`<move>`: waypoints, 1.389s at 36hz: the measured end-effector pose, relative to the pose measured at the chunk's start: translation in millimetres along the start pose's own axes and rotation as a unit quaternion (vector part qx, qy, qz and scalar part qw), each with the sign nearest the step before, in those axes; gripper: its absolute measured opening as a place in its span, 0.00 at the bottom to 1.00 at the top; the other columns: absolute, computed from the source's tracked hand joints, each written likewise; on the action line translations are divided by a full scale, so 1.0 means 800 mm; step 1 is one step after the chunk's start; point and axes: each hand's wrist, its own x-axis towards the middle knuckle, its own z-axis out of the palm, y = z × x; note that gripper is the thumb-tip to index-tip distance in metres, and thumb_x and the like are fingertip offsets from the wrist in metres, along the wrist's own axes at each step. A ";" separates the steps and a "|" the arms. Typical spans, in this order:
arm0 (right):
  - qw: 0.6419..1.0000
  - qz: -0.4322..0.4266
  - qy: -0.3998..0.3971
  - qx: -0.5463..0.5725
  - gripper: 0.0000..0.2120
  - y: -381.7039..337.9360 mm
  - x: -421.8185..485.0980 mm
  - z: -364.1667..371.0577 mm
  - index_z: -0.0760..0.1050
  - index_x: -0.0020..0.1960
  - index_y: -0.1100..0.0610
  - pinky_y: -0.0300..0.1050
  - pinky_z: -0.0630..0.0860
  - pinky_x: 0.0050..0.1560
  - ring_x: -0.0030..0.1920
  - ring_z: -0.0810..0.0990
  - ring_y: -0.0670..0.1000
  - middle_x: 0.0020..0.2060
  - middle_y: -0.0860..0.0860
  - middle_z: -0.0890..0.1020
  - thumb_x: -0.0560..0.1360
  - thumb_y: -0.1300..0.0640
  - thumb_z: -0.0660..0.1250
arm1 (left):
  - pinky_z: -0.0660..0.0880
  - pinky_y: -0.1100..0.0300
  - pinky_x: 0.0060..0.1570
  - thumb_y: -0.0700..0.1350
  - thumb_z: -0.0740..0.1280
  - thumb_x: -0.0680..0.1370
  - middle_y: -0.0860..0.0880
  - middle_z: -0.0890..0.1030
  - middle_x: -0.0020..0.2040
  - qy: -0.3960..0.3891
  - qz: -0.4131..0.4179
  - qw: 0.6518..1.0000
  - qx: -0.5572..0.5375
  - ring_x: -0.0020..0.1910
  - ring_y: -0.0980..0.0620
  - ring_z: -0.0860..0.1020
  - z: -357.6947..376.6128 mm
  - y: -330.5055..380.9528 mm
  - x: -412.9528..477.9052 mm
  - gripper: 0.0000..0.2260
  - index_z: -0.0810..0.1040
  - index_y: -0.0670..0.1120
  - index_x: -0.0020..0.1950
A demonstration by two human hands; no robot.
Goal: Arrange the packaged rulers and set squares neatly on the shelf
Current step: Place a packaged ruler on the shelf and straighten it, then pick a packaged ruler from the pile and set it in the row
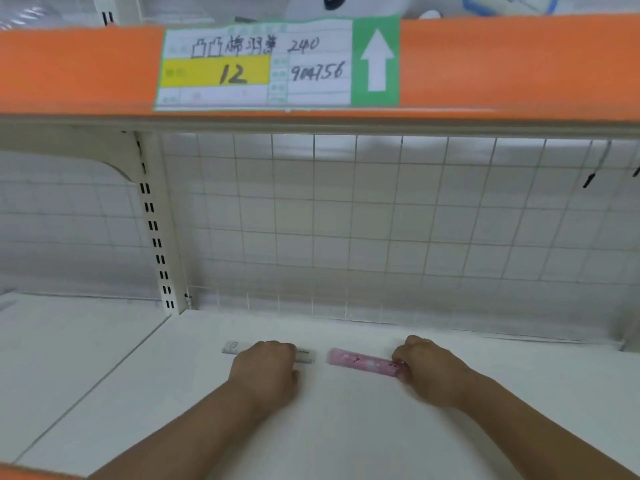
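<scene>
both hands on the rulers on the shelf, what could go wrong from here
1. The right hand holds the pink ruler only at its right end, so the free end may swing and leave it crooked.
2. That free end lies close to the white ruler; a leftward push could knock that one askew.
3. The left hand covers the white ruler's middle, so judging its line on the shelf is probably harder.

A paper label on the orange shelf edge, upper middle of the frame, bears handwritten Chinese characters, then "240". Its yellow field reads "12", with "904756" to the right. Its green panel shows a white up-arrow. Print on the white packaged ruler and the pink packaged ruler is unreadable.
</scene>
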 end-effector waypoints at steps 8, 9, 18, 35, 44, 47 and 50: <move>1.000 0.000 -0.008 -0.010 0.11 -0.006 -0.002 -0.005 0.73 0.56 0.57 0.46 0.71 0.53 0.57 0.73 0.55 0.48 0.50 0.66 0.79 0.53 0.58 | 0.73 0.57 0.52 0.49 0.58 0.80 0.50 0.77 0.59 -0.001 -0.026 1.000 -0.003 0.60 0.49 0.75 -0.003 -0.001 -0.015 0.11 0.74 0.48 0.59; 1.000 0.000 -0.005 -0.013 0.12 -0.010 -0.003 -0.008 0.72 0.56 0.56 0.46 0.71 0.54 0.58 0.72 0.55 0.48 0.51 0.66 0.79 0.51 0.58 | 0.73 0.57 0.53 0.49 0.58 0.80 0.50 0.77 0.59 0.000 -0.030 1.000 -0.003 0.60 0.49 0.75 -0.004 -0.001 -0.018 0.11 0.74 0.48 0.59; 0.995 -0.097 0.035 0.014 0.13 -0.088 -0.004 -0.028 0.72 0.60 0.52 0.45 0.68 0.57 0.62 0.69 0.54 0.51 0.49 0.68 0.79 0.48 0.59 | 0.72 0.58 0.52 0.49 0.58 0.81 0.49 0.77 0.59 0.005 -0.070 0.998 0.006 0.58 0.48 0.75 -0.016 -0.011 -0.047 0.11 0.74 0.47 0.59; 0.973 -0.228 0.038 0.009 0.14 -0.293 0.031 -0.030 0.73 0.61 0.53 0.46 0.69 0.59 0.62 0.71 0.53 0.60 0.50 0.73 0.80 0.48 0.57 | 0.71 0.57 0.50 0.48 0.59 0.80 0.45 0.77 0.58 0.042 -0.170 0.984 0.016 0.59 0.44 0.74 -0.042 -0.155 -0.146 0.10 0.74 0.45 0.57; 0.965 -0.256 0.045 0.039 0.17 -0.475 0.039 -0.023 0.69 0.66 0.51 0.45 0.69 0.59 0.63 0.71 0.52 0.61 0.50 0.73 0.80 0.47 0.57 | 0.68 0.56 0.44 0.45 0.61 0.79 0.44 0.77 0.54 0.038 -0.182 0.982 0.033 0.56 0.43 0.75 -0.055 -0.299 -0.228 0.07 0.74 0.44 0.52; 0.962 -0.266 0.050 0.039 0.17 -0.537 0.040 -0.021 0.69 0.66 0.51 0.45 0.69 0.58 0.63 0.71 0.52 0.61 0.51 0.74 0.80 0.47 0.57 | 0.66 0.57 0.41 0.44 0.60 0.79 0.43 0.77 0.52 0.043 -0.184 0.981 0.033 0.53 0.43 0.75 -0.063 -0.354 -0.259 0.05 0.72 0.43 0.50; 0.960 -0.271 0.054 0.035 0.17 -0.592 0.041 -0.018 0.70 0.66 0.51 0.45 0.69 0.58 0.63 0.71 0.52 0.60 0.50 0.74 0.80 0.47 0.58 | 0.66 0.57 0.40 0.45 0.60 0.80 0.44 0.77 0.51 0.053 -0.187 0.981 0.027 0.50 0.44 0.74 -0.068 -0.402 -0.288 0.05 0.71 0.44 0.48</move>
